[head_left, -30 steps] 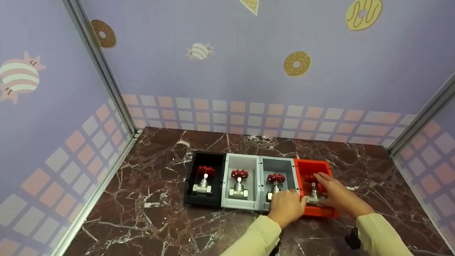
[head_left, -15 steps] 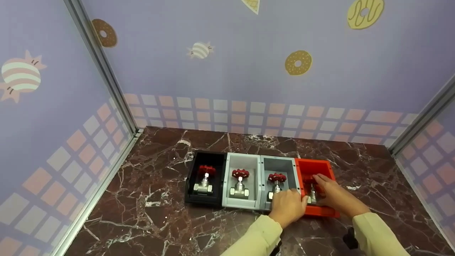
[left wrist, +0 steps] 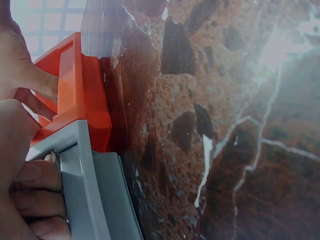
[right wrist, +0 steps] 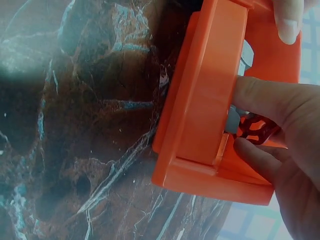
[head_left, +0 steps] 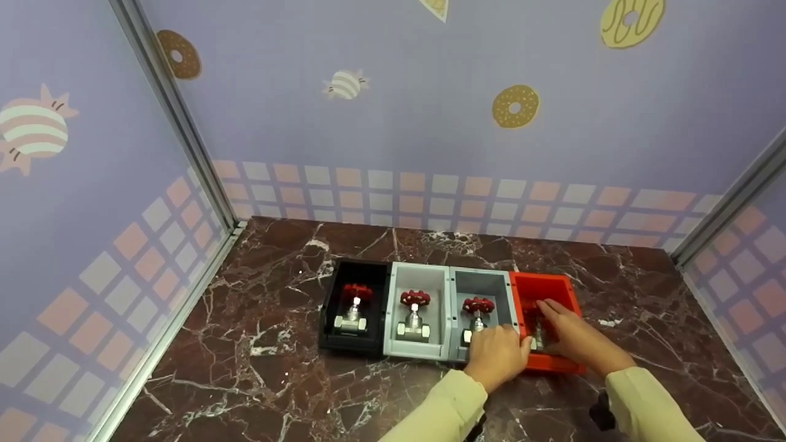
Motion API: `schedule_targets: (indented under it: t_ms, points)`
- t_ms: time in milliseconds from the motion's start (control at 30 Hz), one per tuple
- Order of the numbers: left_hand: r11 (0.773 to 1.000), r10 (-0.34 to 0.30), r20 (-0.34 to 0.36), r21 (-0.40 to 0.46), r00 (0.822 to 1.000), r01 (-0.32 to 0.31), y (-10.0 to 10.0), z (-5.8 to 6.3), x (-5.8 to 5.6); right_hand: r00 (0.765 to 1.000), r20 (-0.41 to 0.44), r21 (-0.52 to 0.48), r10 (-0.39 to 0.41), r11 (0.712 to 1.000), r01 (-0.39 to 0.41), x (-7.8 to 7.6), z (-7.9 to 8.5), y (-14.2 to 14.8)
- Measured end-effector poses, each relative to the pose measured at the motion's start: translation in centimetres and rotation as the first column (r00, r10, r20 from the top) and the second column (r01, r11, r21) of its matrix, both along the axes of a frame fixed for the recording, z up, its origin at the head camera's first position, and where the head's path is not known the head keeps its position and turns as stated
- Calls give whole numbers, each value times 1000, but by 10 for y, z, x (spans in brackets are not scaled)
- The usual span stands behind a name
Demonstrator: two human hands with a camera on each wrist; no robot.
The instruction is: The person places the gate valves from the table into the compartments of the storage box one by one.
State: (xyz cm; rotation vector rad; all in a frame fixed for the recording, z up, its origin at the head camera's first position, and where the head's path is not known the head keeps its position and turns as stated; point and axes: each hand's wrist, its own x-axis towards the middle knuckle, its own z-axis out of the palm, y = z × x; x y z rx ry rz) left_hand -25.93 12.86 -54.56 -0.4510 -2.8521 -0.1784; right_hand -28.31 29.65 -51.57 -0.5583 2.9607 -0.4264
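A row of joined bins stands on the marble top: black, white, grey and red. At the grey bin [head_left: 485, 283], my left hand [head_left: 496, 355] has its fingers curled inside, with the thumb over on the red side; it grips the wall between these two bins. Inside the red bin [head_left: 540, 285] lies a valve [head_left: 538, 337] with a red handwheel [right wrist: 260, 129]. My right hand [head_left: 580, 337] reaches in and holds this valve, its thumb on the metal body and its fingers by the wheel. The hand partly covers the valve.
Similar valves with red handwheels stand in the black bin [head_left: 351, 276], the white bin [head_left: 422, 276] and the grey one. Patterned panels [head_left: 393, 135] rise behind and at both sides of the marble top [head_left: 276, 380].
My right hand and the valve in the red bin have shifted slightly to the left. My left hand stays at the same wall.
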Motion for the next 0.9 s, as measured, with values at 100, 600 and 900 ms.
schedule_targets:
  t_ms: [100,600,900]
  points:
    - [1000,-1,1,3,1000,1,0,0,1,1000,-3,12,-2,1000,2,1,0,-1]
    - [1000,-7,-20,15,1000,8,0,-4,0,999,35,-10,-30,999,31,3,-1,-2]
    - [1000,-11,47,26,999,10,-7,-2,-3,999,33,-49,-44,998,45,7,3,-12]
